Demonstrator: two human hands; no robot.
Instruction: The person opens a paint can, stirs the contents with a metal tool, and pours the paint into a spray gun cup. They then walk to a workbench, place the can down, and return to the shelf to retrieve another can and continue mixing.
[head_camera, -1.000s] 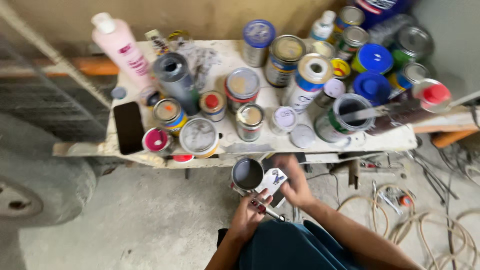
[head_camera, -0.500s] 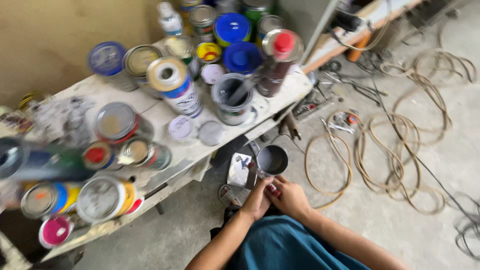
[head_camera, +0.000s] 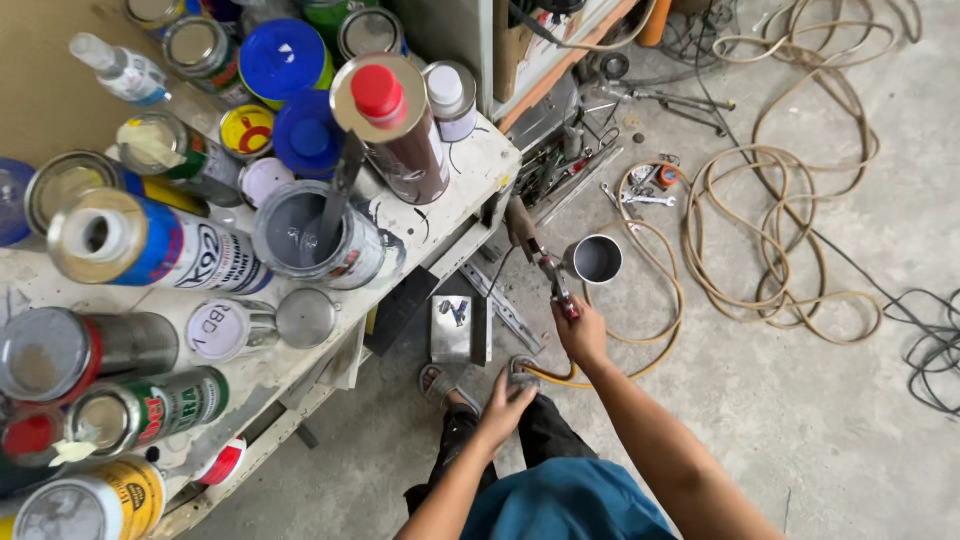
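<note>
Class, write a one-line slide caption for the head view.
Right hand grips a spray gun with metal cup beside a can-crowded bench.

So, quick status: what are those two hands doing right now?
Right hand gripping a spray gun with a metal cup above the floor. Left hand low by the knees, holding nothing that shows. Hose coils on the floor close by.

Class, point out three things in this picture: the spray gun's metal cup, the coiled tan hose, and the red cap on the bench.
metal cup (head_camera: 597, 259), head view, grey inside.
coiled tan hose (head_camera: 800, 215), head view, loop on floor.
red cap (head_camera: 379, 91), head view, top face.
</note>
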